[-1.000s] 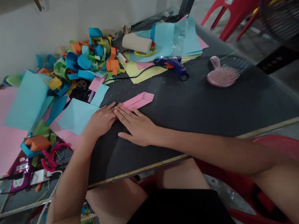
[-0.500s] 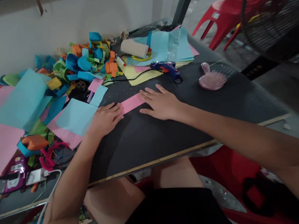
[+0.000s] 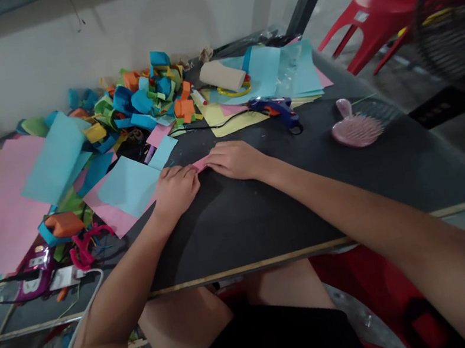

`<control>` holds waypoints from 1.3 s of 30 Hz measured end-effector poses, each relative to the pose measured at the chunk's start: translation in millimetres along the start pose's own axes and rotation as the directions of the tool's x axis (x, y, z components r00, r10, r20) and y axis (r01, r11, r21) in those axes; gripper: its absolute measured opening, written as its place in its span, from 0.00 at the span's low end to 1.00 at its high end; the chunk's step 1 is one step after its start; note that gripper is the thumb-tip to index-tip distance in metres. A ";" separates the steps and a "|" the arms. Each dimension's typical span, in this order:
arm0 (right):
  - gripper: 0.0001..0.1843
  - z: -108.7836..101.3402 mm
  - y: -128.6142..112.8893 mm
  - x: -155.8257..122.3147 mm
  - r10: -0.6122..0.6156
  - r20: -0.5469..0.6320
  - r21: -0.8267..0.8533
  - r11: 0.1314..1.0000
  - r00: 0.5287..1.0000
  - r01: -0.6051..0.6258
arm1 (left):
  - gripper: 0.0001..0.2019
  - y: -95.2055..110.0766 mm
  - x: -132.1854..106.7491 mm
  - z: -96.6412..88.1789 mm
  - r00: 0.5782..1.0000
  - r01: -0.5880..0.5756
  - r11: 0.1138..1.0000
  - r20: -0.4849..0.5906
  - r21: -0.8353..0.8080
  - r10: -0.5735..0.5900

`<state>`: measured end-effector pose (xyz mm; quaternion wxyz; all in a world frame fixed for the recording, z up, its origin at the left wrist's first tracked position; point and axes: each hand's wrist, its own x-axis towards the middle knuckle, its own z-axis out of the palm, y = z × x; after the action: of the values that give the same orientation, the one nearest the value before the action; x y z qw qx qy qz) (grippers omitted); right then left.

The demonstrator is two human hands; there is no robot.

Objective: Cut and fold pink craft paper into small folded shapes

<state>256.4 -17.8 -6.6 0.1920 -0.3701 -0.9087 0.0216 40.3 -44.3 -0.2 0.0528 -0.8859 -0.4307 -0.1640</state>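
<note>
A folded strip of pink paper (image 3: 201, 164) lies on the black tabletop (image 3: 289, 188), and only a small bit of it shows between my hands. My left hand (image 3: 176, 188) rests on its left end with the fingers curled down onto it. My right hand (image 3: 234, 160) covers the right part, fingers bent and pressed on the paper. A light blue sheet (image 3: 127, 186) lies just left of my left hand.
A heap of folded coloured paper pieces (image 3: 142, 97) sits at the back. A blue glue gun (image 3: 277, 107), a cardboard roll (image 3: 222, 75) and a pink hairbrush (image 3: 353, 129) lie to the right. Loose pink sheets (image 3: 0, 209) spread left. Red chairs (image 3: 378, 4) stand behind.
My right hand slid left along the pink strip from its far end and now sits close to my left hand, fingers bent instead of flat. Most of the strip is now covered.
</note>
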 end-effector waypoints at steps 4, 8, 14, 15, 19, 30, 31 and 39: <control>0.16 1.9 10.3 7.0 0.165 -0.018 0.200 0.967 0.986 -0.158 | 0.17 -3.4 6.6 3.7 0.985 0.173 0.983 -0.013 -0.058 -0.174; 0.15 3.8 16.1 6.5 0.227 -0.051 0.192 0.958 0.973 -0.213 | 0.13 -12.4 9.9 4.8 0.953 0.297 0.950 -0.030 -0.099 -0.301; 0.17 2.2 11.4 6.4 0.240 -0.059 0.097 0.967 0.969 -0.234 | 0.12 -16.7 7.5 2.8 0.975 0.217 0.974 -0.034 -0.062 -0.220; 0.16 1.5 12.2 6.6 0.238 -0.047 0.103 0.967 0.970 -0.232 | 0.13 -16.8 6.7 2.3 0.979 0.200 0.978 -0.019 -0.052 -0.201; 0.16 -3.2 13.7 6.3 0.233 -0.010 0.114 0.966 0.972 -0.230 | 0.15 -11.4 2.1 -2.6 0.981 0.183 0.983 0.060 0.002 -0.182; 0.25 -7.7 13.8 -38.1 0.210 0.114 0.104 0.970 0.971 -0.222 | 0.28 2.2 -16.2 -7.0 0.974 0.109 0.994 0.199 -0.017 -0.104; 0.27 -9.5 15.8 -46.2 0.206 0.142 0.074 0.973 0.968 -0.218 | 0.32 1.6 -17.0 -5.3 0.970 0.117 0.993 0.217 -0.024 -0.109; 0.32 -23.7 23.4 -84.4 0.232 0.193 -0.063 0.972 0.953 -0.224 | 0.38 -23.4 -15.4 -4.4 0.938 0.038 0.997 0.347 -0.072 -0.011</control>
<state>335.6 -60.7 -17.0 0.0886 -0.4724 -0.8747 0.0624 12.1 -42.2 -2.4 -0.0603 -0.8969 -0.4376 -0.0227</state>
